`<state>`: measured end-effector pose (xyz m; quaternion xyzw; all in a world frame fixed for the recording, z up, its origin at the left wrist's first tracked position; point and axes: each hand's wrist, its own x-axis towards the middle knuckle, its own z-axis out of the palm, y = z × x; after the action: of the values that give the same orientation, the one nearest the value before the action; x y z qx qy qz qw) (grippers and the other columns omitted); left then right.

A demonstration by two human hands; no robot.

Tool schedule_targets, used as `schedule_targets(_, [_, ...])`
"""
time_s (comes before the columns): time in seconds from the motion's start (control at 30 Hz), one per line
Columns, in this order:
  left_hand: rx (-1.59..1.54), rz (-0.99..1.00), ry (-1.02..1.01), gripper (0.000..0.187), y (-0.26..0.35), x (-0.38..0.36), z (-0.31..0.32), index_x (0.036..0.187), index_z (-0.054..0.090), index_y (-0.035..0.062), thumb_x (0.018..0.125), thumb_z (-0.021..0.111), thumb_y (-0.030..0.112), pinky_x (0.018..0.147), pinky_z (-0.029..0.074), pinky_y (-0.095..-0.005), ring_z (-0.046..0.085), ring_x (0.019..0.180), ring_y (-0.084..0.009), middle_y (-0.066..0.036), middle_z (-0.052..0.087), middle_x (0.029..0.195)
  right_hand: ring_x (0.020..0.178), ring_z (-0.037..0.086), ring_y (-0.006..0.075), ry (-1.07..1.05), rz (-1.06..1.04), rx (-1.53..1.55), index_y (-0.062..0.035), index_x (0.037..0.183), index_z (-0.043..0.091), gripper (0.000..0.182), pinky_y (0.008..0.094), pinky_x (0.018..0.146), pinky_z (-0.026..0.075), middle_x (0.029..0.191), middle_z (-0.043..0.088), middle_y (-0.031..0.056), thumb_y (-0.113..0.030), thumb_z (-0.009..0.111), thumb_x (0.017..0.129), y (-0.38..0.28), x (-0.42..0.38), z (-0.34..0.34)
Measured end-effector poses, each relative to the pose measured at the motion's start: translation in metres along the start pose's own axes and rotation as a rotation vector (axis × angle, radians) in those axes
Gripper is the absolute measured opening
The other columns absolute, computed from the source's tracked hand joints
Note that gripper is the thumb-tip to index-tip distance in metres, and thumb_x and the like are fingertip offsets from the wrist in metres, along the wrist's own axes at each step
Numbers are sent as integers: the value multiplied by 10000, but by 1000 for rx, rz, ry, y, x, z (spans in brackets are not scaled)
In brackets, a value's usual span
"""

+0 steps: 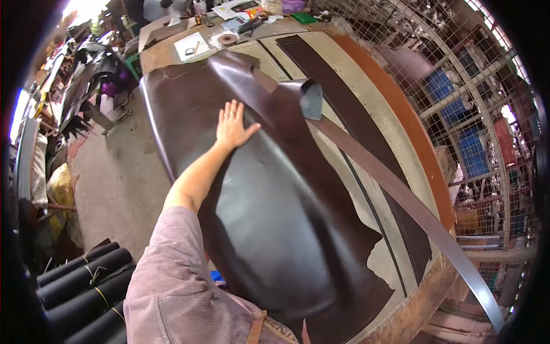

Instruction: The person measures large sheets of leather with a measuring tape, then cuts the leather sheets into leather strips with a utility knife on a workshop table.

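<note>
1. L hand [234, 127] is palm-down on the big dark brown hide [252, 172], toward its far L part. Fingers point away from the person, thumb sticks out to the R, and there's a ring on one finger.
2. Grip on that hand is wide, just pressed flat, nothing pinched. R hand is out of view, so can't tell what its grip is doing tbh.
3. Hide is spread over the desk [415, 309], near end right by the person's waist. It's v. shiny w/ a long soft ridge, and the R edge is wavy. The far R bit curls up & over, showing a greyish underside.
4. Long brown strip [401, 192] runs from by that curl, across the desk and off its near R edge.
5. Also on the desk, R of the hide: a wide dark strip [366, 137], a thin black line [275, 59] and, along the far R side, an orange-brown strip [395, 97].
6. Far end of desk has white paper [191, 48], a tape roll [227, 39], a green thing [303, 18], + misc. clutter.
7. Btw, black rolls [86, 286] tied w/ string are at lower L; wire mesh [481, 114] is on the R, just past the desk.
</note>
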<state>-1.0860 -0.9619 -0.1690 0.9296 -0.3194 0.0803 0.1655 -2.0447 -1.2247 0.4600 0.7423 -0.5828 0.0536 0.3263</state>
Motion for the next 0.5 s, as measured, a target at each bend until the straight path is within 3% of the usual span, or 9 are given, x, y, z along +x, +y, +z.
schedule_targets(0.03, [32, -40, -43, 1091, -8, 30, 1, 1588, 274, -30, 876, 591, 733, 1272, 141, -497, 152, 1575, -364, -232, 226, 1675, 1015, 641, 423, -9, 32, -24, 17, 1215, 698, 326, 455, 956, 511, 1148, 689, 257, -183, 563, 995, -10, 3, -34])
schedule_targets(0.13, [63, -30, -84, 1220, -25, 98, 12, 1605, 216, -26, 818, 551, 843, 1279, 127, -481, 129, 1583, -337, -206, 203, 1688, 1032, 636, 419, -5, 97, -60, 14, 1223, 689, 325, 453, 965, 508, 1158, 685, 254, -160, 563, 979, -43, 13, -99])
schedule_targets(0.23, [113, -40, -148, 1154, -32, 149, 20, 1610, 251, 21, 835, 524, 832, 1274, 139, -495, 202, 1566, -344, -220, 260, 1667, 1049, 631, 415, -12, 91, -70, 11, 1232, 680, 329, 452, 973, 504, 1169, 681, 250, -137, 563, 962, -91, 34, -118])
schedule_targets(0.3, [134, 20, -189, 1073, -51, 190, 49, 1596, 352, 101, 824, 550, 821, 1260, 178, -512, 236, 1554, -349, -175, 302, 1664, 1060, 628, 413, -16, 86, -78, 8, 1238, 674, 334, 451, 979, 502, 1176, 679, 248, -122, 563, 951, -120, 46, -122])
schedule_targets(0.37, [144, 134, -18, 1017, -63, 217, 71, 1575, 394, 87, 859, 533, 796, 1259, 192, -495, 228, 1555, -355, -160, 326, 1656, 1072, 625, 410, -26, 79, -93, 6, 1244, 668, 340, 450, 985, 499, 1183, 676, 245, -106, 563, 940, -145, 57, -124])
schedule_targets(0.5, [197, 10, 117, 915, -39, 240, 69, 1534, 458, 72, 934, 452, 763, 1245, 229, -489, 305, 1517, -370, -161, 389, 1621, 1095, 618, 405, -60, 63, -126, 2, 1255, 656, 358, 448, 997, 494, 1197, 671, 240, -76, 563, 919, -176, 76, -122])
